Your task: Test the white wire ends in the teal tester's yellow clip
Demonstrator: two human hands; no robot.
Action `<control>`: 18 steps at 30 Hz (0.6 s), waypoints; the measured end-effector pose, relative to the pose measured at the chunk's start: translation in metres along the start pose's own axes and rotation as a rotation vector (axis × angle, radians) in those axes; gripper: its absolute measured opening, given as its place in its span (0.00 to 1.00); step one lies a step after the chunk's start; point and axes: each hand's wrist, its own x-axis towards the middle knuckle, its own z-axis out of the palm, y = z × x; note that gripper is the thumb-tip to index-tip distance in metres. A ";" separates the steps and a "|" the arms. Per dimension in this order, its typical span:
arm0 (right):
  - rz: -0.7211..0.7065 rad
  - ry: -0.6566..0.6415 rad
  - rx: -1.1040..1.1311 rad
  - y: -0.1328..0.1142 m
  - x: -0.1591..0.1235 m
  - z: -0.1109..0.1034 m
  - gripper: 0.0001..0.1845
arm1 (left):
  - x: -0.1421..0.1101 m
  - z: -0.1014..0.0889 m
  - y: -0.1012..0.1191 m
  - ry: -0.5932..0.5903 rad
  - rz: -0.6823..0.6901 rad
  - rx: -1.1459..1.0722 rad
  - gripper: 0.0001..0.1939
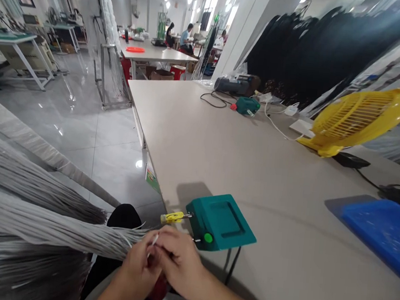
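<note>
Close together at the table's front edge, my left hand and my right hand are both closed, fingertips pinched round a thin white wire. Only a short piece of the wire shows between the fingers. From the left a thick bundle of grey cables runs up to my left hand. Just beyond my right hand sits a green box-shaped device with a round green button. A yellow-handled tool bit sticks out of its left side.
At the right lie a blue tray and a yellow fan. Farther back on the table are another small green device and loose cords. Dark cable bundles hang behind. Several people sit far off.
</note>
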 end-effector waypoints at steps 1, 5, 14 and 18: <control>0.040 0.047 -0.017 0.002 0.000 0.000 0.11 | 0.000 -0.002 0.003 0.013 -0.041 -0.017 0.19; 0.110 0.089 -0.045 0.009 0.000 0.003 0.12 | 0.000 -0.011 0.019 0.254 -0.001 -0.020 0.17; 0.044 0.055 -0.045 0.006 -0.001 0.004 0.11 | 0.005 -0.004 0.025 0.412 0.075 0.000 0.04; 0.074 0.208 0.004 0.003 0.001 0.000 0.06 | 0.002 -0.006 0.018 0.436 0.033 0.014 0.06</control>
